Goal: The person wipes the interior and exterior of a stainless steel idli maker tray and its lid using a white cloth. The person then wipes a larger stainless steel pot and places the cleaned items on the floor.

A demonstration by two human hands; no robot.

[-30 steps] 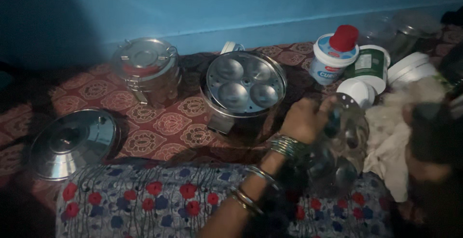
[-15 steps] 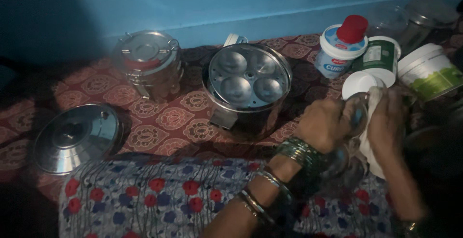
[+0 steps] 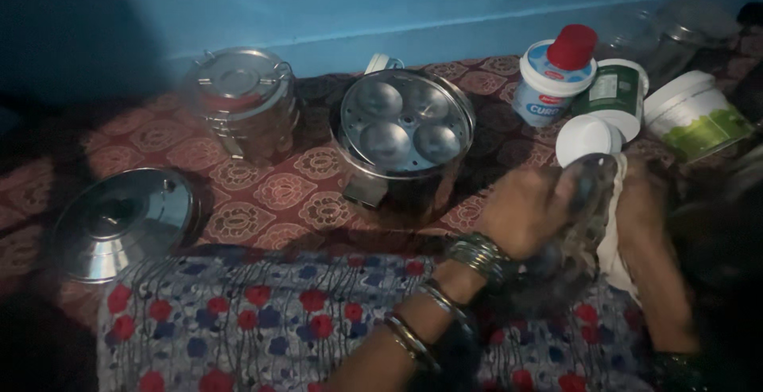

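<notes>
Seen from above, low and right of centre: a clear glass jar (image 3: 576, 225), tilted and blurred, caught between both hands. Left hand (image 3: 528, 213) wrapped around the jar's near side, fingers curled onto the glass, stacked metal bangles (image 3: 477, 253) at the wrist. Right hand (image 3: 644, 209) pressed against the jar's far side through a pale cloth (image 3: 616, 233), closed on the cloth and touching the glass; fingertips too dim to make out. Jar held just over a lap in red-and-blue flowered fabric (image 3: 262, 320). Just beyond the hands, a steel steamer pot (image 3: 401, 150) with round moulds on a patterned red mat (image 3: 270, 193). Left of the pot, a stacked steel lunch carrier (image 3: 238, 106); farther left, a steel lid (image 3: 119, 221) lying flat. Behind the jar, a small white lid (image 3: 588, 138), a white tub with a red cap (image 3: 552, 74), a green-labelled tub (image 3: 612, 94), and a white tub with green print (image 3: 695, 114) at the right edge.
</notes>
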